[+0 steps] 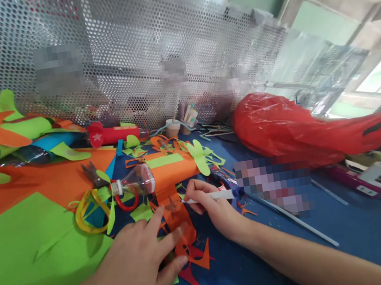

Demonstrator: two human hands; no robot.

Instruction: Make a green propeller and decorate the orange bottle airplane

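My right hand (219,210) grips a white marker (224,195) with a dark blue end. Its tip points left at an orange paper strip (186,230), beside a dark star shape (172,205). My left hand (132,257) lies with fingers spread, fingertips on the strip's left side. Just beyond lies a clear plastic bottle (133,181) on its side, wrapped in orange paper (173,169) with a green band and green rounded pieces. Scissors with yellow (80,222) and red handle loops lie left of it, partly covered by green paper.
Green sheets (23,251) over orange paper (70,181) cover the left. Further back lie decorated bottles, including a red one (117,135), and cups (173,128) with sticks. A red plastic bag (274,124) sits right. Red and orange scraps (203,256) lie near my hands. Perforated metal (145,39) stands behind.
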